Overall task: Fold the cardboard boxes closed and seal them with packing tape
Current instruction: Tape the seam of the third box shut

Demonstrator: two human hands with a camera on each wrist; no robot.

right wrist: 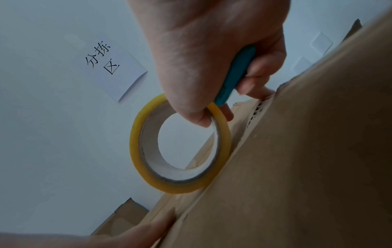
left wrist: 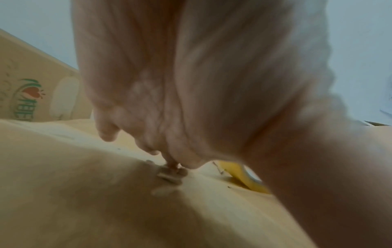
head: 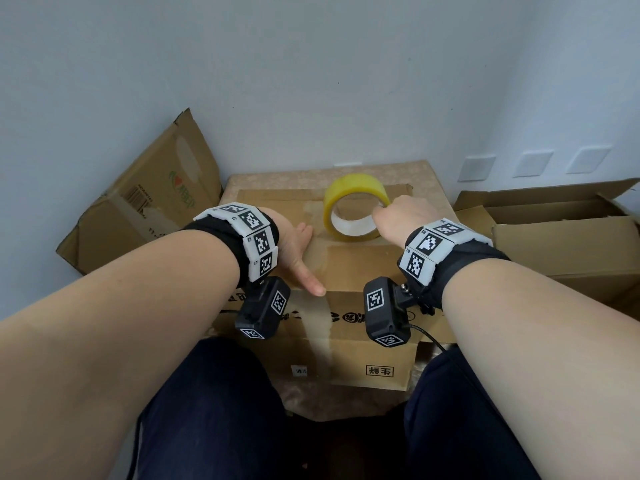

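Note:
A closed cardboard box (head: 360,261) stands in front of my knees. A strip of clear tape (head: 320,320) runs along its top seam and down its front face. My left hand (head: 298,251) lies flat on the box top left of the seam, fingers straight and thumb out along the near edge; its palm (left wrist: 191,83) fills the left wrist view. A yellow tape roll (head: 346,195) stands on edge on the box top. My right hand (head: 398,216) grips the roll (right wrist: 135,151) with the thumb inside the core. The same hand's fingers hold a teal cutter (right wrist: 235,75).
A worn cardboard box (head: 145,202) leans against the wall at the left. An open box (head: 554,230) with raised flaps stands at the right. Wall sockets (head: 533,164) and a paper sign (right wrist: 110,67) are on the white wall behind. My legs (head: 214,410) flank the box.

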